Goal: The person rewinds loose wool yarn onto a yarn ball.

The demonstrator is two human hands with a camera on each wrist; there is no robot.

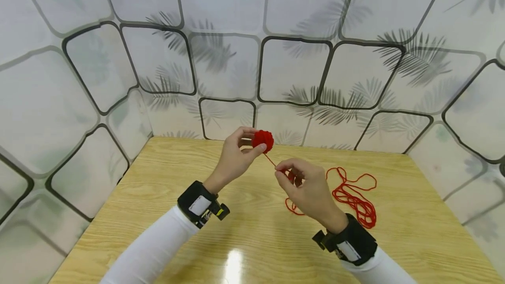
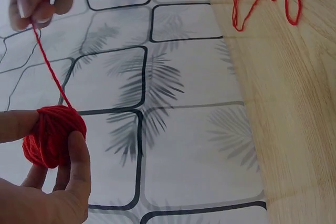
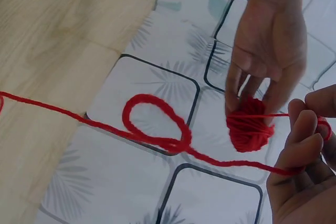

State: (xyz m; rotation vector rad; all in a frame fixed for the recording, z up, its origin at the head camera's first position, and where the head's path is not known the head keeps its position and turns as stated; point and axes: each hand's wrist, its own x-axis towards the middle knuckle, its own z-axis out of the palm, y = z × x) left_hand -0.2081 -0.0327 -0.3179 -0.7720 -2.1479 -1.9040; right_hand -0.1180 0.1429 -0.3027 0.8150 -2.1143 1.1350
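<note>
A small ball of red yarn (image 1: 263, 140) is held up above the table's far part by my left hand (image 1: 235, 156), the thumb on its near side and fingers round it. From the ball a short taut strand (image 2: 51, 73) runs to my right hand (image 1: 309, 185), which pinches it between thumb and fingertips. More yarn passes through the curled fingers of the right hand. In the right wrist view the strand leaving that hand forms a loop (image 3: 181, 129). Wound layers show on the ball (image 3: 251, 132) between the left fingers.
Loose red yarn (image 1: 364, 209) lies in tangled loops on the wooden table (image 1: 158, 231), right of the right hand. A patterned cloth wall (image 1: 293, 71) stands behind the table and along both sides. Both wrists wear black straps with small cameras.
</note>
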